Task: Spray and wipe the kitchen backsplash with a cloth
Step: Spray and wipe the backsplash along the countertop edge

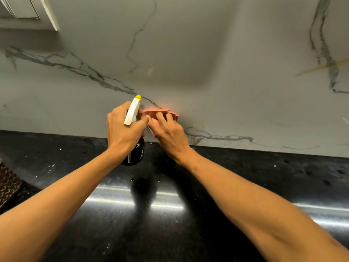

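1. Two things are in hand: the left hand (124, 129) is wrapped around the neck of the spray bottle (133, 140), just left of the cloth.
2. Its dark body hangs below the fist, above the far edge of the black counter (245, 182); likely light and rigid, best held at the neck with a finger free for the trigger.
3. Right hand (170, 135) presses the folded pink cloth (160, 113) flat on the marble backsplash (226, 103), low near the counter, fingers spread over it.
4. Soft and limp, the cloth probably needs that flat-palm pressure to grip the smooth stone.
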